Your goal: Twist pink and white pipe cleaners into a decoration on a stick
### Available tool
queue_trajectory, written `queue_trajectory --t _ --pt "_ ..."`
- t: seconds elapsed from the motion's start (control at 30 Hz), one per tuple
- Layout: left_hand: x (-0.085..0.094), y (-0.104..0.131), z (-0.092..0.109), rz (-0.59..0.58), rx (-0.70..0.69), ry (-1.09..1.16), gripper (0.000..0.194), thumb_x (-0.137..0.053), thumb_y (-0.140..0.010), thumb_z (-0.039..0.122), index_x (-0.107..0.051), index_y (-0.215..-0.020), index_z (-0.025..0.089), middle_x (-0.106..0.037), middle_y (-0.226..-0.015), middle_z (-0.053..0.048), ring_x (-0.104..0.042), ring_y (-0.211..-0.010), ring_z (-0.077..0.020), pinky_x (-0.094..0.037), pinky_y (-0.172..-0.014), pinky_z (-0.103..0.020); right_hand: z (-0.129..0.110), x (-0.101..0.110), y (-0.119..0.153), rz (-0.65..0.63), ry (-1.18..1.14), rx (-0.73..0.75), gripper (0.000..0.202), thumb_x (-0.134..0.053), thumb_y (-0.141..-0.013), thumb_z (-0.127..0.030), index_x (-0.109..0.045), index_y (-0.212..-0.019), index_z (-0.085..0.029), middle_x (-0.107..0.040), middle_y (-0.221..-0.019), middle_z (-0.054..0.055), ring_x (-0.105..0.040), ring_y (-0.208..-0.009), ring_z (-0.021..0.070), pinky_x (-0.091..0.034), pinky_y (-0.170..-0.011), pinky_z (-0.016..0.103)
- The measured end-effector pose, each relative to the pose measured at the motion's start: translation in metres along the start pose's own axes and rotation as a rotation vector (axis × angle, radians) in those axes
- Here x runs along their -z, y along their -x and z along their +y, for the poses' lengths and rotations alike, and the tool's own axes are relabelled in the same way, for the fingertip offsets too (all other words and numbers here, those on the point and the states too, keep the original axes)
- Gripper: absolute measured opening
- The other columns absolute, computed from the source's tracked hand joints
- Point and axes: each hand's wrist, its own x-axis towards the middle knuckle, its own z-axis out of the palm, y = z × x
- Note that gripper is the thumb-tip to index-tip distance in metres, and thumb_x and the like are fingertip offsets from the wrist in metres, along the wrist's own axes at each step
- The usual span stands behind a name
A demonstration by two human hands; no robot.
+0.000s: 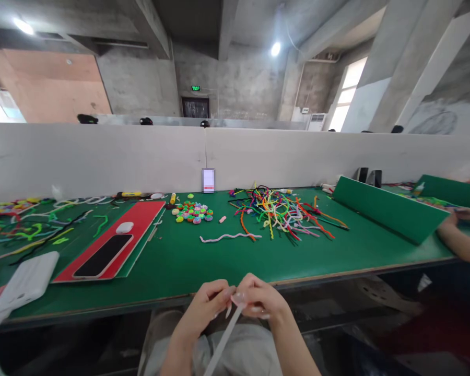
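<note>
My left hand [210, 304] and my right hand [263, 298] meet over my lap, just in front of the table's near edge. The fingers of both are closed in a pinch, thumbs almost touching. From between them a narrow white strip [224, 338] runs down toward the bottom of the view. Its upper end is hidden by my fingertips, and I cannot make out its material. Beyond my hands, a pale wavy pipe cleaner [230, 236] lies alone on the green table [203, 266]. Behind it are a tangled pile of coloured pipe cleaners [278, 211] and a cluster of small coloured pieces [191, 212].
On the left, a red board [144, 214] carries a black-screened phone [104, 256] and a white case [124, 227]. A white power bank [26, 277] with a cable sits nearer. A green divider [389, 209] stands right, beside another person's arm [462, 237]. A white partition [258, 156] closes the back.
</note>
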Motion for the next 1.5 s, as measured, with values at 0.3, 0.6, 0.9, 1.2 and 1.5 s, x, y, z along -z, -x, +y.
queue_trajectory --t 0.3,0.6,0.9,1.2,1.5 --pt "0.006 0.014 0.023 0.096 0.027 -0.467 0.030 -0.044 -0.076 0.033 -0.058 -0.056 0.016 -0.056 -0.060 0.000 -0.049 -0.059 -0.0125 -0.034 -0.056 -0.020 -0.001 0.001 0.006 -0.038 0.688 -0.272 0.030 -0.052 -0.074 -0.035 -0.050 -0.054 -0.014 -0.046 -0.044 -0.005 -0.042 -0.033 0.0039 -0.034 -0.031 0.013" --pt "-0.005 0.010 0.023 0.305 0.144 -0.375 0.035 -0.040 -0.077 0.045 -0.049 -0.058 0.018 -0.040 -0.032 0.006 -0.042 -0.031 -0.0097 -0.031 -0.040 -0.018 0.004 0.001 -0.004 0.020 0.606 -0.123 0.029 -0.046 -0.077 -0.028 -0.045 -0.051 -0.015 -0.042 -0.042 -0.006 -0.036 -0.032 0.0022 -0.029 -0.033 0.013" --pt "0.013 0.011 0.014 0.381 0.178 -0.250 0.037 -0.046 -0.072 0.051 -0.052 -0.060 0.017 -0.047 -0.033 0.004 -0.045 -0.033 -0.0107 -0.033 -0.038 -0.018 0.016 -0.007 -0.014 0.086 0.540 -0.023 0.040 -0.042 -0.083 -0.042 -0.041 -0.053 -0.016 -0.040 -0.043 -0.006 -0.036 -0.033 0.0031 -0.029 -0.034 0.014" --pt "0.024 0.014 0.011 0.509 0.137 -0.389 0.036 -0.041 -0.076 0.049 -0.053 -0.063 0.017 -0.045 -0.037 0.004 -0.043 -0.035 -0.0101 -0.034 -0.041 -0.019 0.037 -0.020 -0.030 0.212 0.442 0.112 0.044 -0.036 -0.083 -0.052 -0.039 -0.056 -0.017 -0.034 -0.041 -0.008 -0.029 -0.034 0.0029 -0.023 -0.034 0.015" --pt "0.003 0.009 0.013 0.575 -0.233 -1.005 0.030 -0.032 -0.085 0.031 -0.056 -0.069 0.019 -0.055 -0.066 -0.002 -0.053 -0.059 -0.0135 -0.038 -0.054 -0.022 0.049 -0.016 -0.043 0.499 0.401 0.172 0.045 -0.042 -0.076 -0.057 -0.038 -0.056 -0.017 -0.028 -0.042 -0.009 -0.023 -0.035 0.0031 -0.017 -0.035 0.019"
